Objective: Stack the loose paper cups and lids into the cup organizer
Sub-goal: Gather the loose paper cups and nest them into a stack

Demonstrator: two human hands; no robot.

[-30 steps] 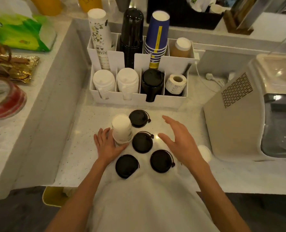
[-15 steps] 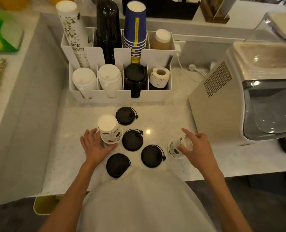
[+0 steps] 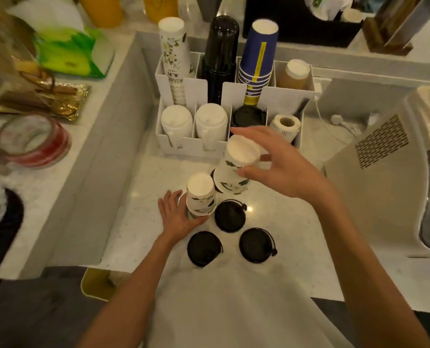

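My left hand point(image 3: 176, 218) grips an upside-down white floral paper cup point(image 3: 200, 194) standing on the counter. My right hand point(image 3: 281, 164) holds a second inverted floral cup point(image 3: 235, 169) in the air, just right of and above the first. Three black lids lie in plain view on the counter point(image 3: 230, 216) point(image 3: 204, 248) point(image 3: 257, 244); the edge of another point(image 3: 216, 183) shows under the raised cup. The white cup organizer point(image 3: 188, 144) stands behind, with floral point(image 3: 175, 56), black point(image 3: 221, 59) and blue point(image 3: 258, 59) cup stacks and white lids point(image 3: 176, 121) in front slots.
A beige machine point(image 3: 390, 177) stands close on the right. A raised grey ledge point(image 3: 103, 156) borders the left, with a tissue pack point(image 3: 70, 54) and a tape roll point(image 3: 33, 139) beyond it. A label roll point(image 3: 285, 126) sits in the organizer's right front slot.
My right hand picked up the cup from the right by the machine and carried it left and up toward the cup in my left hand. The left hand stayed put.
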